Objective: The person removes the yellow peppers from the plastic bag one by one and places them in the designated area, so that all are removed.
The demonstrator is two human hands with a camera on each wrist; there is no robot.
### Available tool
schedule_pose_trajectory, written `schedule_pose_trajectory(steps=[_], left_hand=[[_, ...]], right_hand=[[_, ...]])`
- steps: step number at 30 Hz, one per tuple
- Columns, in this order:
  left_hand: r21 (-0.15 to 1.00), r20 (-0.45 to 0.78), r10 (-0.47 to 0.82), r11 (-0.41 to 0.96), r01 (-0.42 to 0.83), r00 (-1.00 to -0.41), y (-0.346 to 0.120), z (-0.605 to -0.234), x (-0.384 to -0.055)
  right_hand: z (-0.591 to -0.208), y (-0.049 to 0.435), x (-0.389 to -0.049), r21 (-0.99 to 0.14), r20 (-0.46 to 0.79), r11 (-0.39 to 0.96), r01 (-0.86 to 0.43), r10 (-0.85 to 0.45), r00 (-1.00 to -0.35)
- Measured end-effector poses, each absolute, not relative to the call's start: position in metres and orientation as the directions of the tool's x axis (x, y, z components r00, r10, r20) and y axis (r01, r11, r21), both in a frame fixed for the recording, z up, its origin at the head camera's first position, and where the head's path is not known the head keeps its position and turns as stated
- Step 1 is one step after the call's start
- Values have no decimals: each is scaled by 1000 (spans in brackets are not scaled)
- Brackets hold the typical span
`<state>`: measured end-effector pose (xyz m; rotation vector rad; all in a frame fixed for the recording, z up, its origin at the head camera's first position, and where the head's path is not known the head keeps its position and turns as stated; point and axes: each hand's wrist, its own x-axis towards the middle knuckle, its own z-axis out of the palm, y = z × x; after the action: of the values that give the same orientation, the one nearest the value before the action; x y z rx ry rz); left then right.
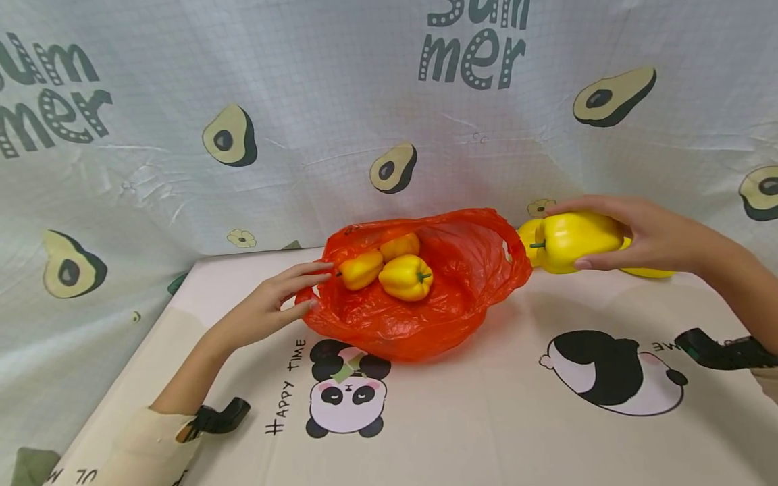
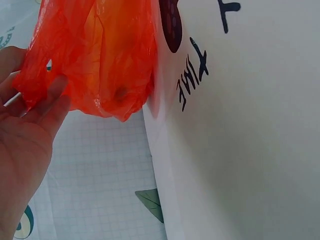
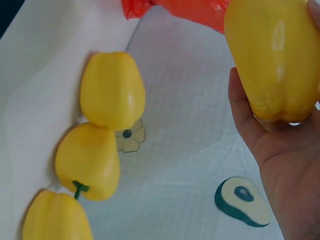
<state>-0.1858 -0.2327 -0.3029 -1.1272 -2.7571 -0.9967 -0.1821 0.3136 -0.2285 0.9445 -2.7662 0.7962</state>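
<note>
Three yellow peppers (image 1: 406,278) lay together inside the red plastic bag (image 1: 419,341), which sat on the desk (image 1: 486,418) between my hands, its mouth spread wide. They rested on the side nearer my left hand (image 1: 261,314), so their weight probably helped settle the thin plastic there. That hand was partly open, fingers only slightly bent, with the bag's handle edge lightly held between fingers and thumb — enough, I judged, to steady the rim without crushing it.

My right hand (image 1: 653,236) was curled round a fourth pepper (image 1: 577,236), spread only as far as that plump body needed. The fingers lay over its far side and the thumb along its near side; the smooth skin seemed to call for that broad hold. Its stem pointed left, toward the bag, and stayed free of my grip.

Beyond that hand, loose peppers (image 3: 112,90) lay in a row by the cloth backdrop (image 1: 328,121) — within easy reach, it seemed.
</note>
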Motion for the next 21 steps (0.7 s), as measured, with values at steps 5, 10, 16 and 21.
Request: schedule_pose_trajectory(steps=[5,10,16,21], left_hand=[[557,232,628,540,631,-743,-233,-303,-186],[570,228,628,533,625,-744,-233,-303,-186],[580,213,625,537,612,-751,-233,-304,-186],[578,218,622,539,613,-752,-233,-304,-186]], right_hand=[[-235,322,-183,-425,271,705,-567,-499,-823],[-243,327,-185,-435,257,721,-540,-475,-841],[-253,330,-188,-436,236,734,-520,-465,-853],[-259,333,-191,-442,230,732,-518,-466,-854]])
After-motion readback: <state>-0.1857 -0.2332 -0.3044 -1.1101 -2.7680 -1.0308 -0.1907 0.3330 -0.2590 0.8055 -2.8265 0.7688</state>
